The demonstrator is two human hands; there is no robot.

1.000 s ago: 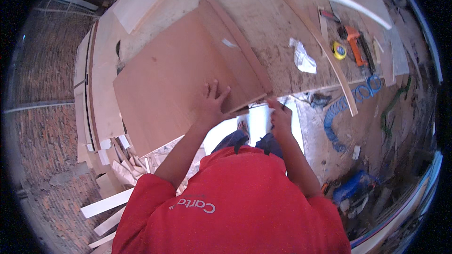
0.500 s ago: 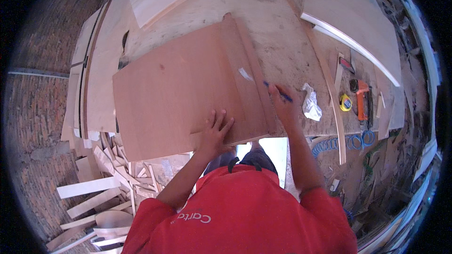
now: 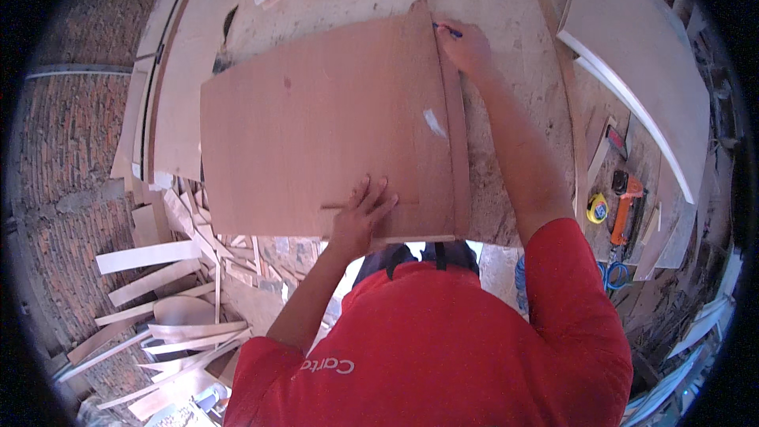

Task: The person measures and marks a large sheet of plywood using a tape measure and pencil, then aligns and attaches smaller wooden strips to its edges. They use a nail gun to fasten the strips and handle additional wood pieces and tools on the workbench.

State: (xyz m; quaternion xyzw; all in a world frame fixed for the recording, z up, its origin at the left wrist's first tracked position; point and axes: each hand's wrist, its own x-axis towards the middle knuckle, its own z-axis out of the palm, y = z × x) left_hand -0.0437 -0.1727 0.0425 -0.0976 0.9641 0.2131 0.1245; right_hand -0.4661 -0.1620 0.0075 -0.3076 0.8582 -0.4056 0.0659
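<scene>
A large brown plywood panel [image 3: 308, 134] lies on the workbench in front of me. Spread over its near part, my left hand [image 3: 360, 217] rests flat with the fingers apart. At the far right corner my right hand [image 3: 468, 49] pinches a blue pen [image 3: 452, 31], its tip at the panel's edge. Along that right side runs a narrow brown strip [image 3: 457, 130], and a whitish patch [image 3: 434, 122] shows on the panel beside it. Any line the pen leaves is too fine to make out.
On the bench [image 3: 506, 190] to the right are a yellow tape measure [image 3: 597, 208], an orange-handled tool [image 3: 624, 209] and a long wooden strip [image 3: 575, 119]. A white-edged board [image 3: 640, 55] lies beyond. Wood offcuts [image 3: 182, 332] are heaped on the floor at left.
My right hand has travelled with the pen along the panel's right edge to the far corner. My left hand stays flat on the panel. A crumpled white scrap is now out of sight.
</scene>
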